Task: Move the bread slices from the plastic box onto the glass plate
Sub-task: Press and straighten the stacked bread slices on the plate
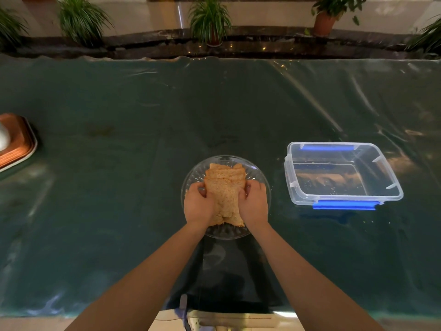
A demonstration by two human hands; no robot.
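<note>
Both hands, left hand (pixel 198 204) and right hand (pixel 253 203), grip the bread slices (pixel 225 192) over the glass plate (pixel 262 185); the plastic box (pixel 343 174) right of the plate looks empty. Next: lower, release.

Brown bread slices (pixel 225 187) lie on glass plate (pixel 191 177); plastic box (pixel 343 174) empty.

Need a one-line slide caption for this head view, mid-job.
Both hands, left hand and right hand, hold the bread slices over the glass plate; the plastic box sits empty alongside.
</note>
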